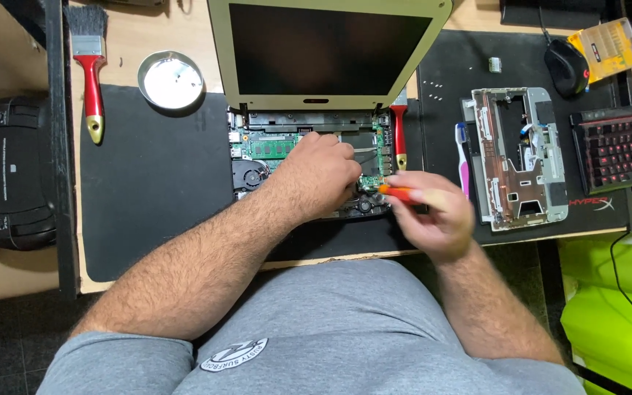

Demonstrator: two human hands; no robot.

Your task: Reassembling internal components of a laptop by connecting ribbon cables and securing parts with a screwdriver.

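Your left hand (321, 172) rests palm-down inside the opened laptop base (309, 164), fingers curled together over the green circuit board (272, 146) near its right edge; whether they pinch anything underneath cannot be told, since the knuckles hide it. Your right hand (433, 212) sits just right of the base, closed around an orange-handled screwdriver (396, 192) whose tip points left toward the board's lower right corner (the hand is motion-blurred, so the exact contact point is probably on the board but unclear). The laptop's lid (327, 51) stands open, screen dark, pale greenish frame. The base lies on a black mat (148, 183).

Around it: a red-handled brush (91, 66) at far left, a round metal dish (170, 80) beside it, a second red handle (399, 135) touching the base's right side. The removed palm-rest frame (518, 157) lies well right on another mat, a pink-and-white toothbrush (464, 164) just beside it. A black mouse (566, 67) and a red-lit keyboard (619, 146) sit at far right.
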